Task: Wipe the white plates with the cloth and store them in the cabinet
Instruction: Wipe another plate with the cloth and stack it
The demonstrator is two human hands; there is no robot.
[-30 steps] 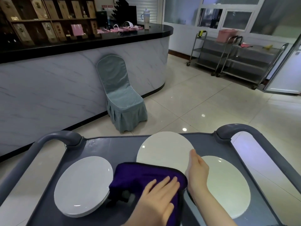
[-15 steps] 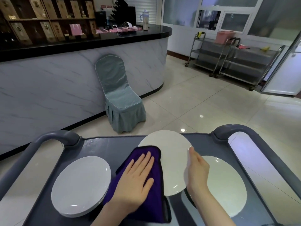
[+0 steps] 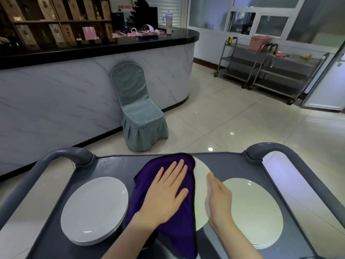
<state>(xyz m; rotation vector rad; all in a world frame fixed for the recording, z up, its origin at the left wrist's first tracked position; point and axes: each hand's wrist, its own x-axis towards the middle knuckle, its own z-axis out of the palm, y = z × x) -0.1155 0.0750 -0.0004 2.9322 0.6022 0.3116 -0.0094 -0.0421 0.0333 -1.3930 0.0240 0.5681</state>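
The person is standing at a grey cart (image 3: 233, 166), and both hands are working over its top tray. The left hand (image 3: 166, 195) is lying flat and open, fingers spread, pressing a purple cloth (image 3: 149, 176) onto the middle plate (image 3: 200, 193). The cloth is covering most of that plate; only its right part is showing white. The right hand (image 3: 219, 199) is standing on edge with its fingers straight and together, resting against the plate's right rim, not gripping anything that I can see.

A stack of white plates (image 3: 93, 210) is sitting on the left of the tray, just beside the cloth. Another stack (image 3: 257, 212) is sitting on the right, just beyond the right hand; its lower edge is showing several rims.

Beyond the cart, a chair (image 3: 139, 111) in a grey-green cover is standing against a marble-fronted bench (image 3: 65, 94) with a black top. Steel trolleys (image 3: 265, 71) are standing along the far wall under the windows.
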